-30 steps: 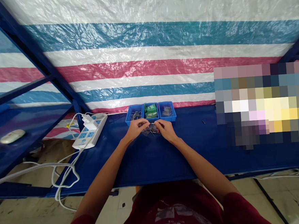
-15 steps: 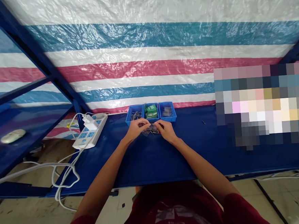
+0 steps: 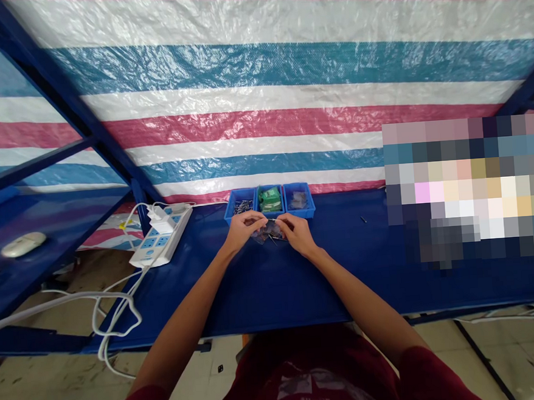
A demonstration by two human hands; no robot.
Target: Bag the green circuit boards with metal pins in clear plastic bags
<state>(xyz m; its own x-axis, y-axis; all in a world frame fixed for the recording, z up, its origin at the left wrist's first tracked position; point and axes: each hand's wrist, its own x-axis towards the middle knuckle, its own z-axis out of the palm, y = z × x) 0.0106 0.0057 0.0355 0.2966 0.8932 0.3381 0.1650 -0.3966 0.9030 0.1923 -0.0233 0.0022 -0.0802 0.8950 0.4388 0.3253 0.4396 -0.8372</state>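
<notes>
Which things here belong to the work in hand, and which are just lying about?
Likely in use:
- thin piece between left hand and right hand
- small parts beneath them
- three bins: dark pieces, green packets, clear packets

Likely lying about:
- power strip
- white mouse
- stray dark piece, perhaps dropped stock

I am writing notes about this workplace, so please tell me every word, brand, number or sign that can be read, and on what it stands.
"WKE": large letters on the dark red shirt; neighbouring letters are cut off.
Small line above it: too blurred to read.
Marking on the white power strip: too small to read.
</notes>
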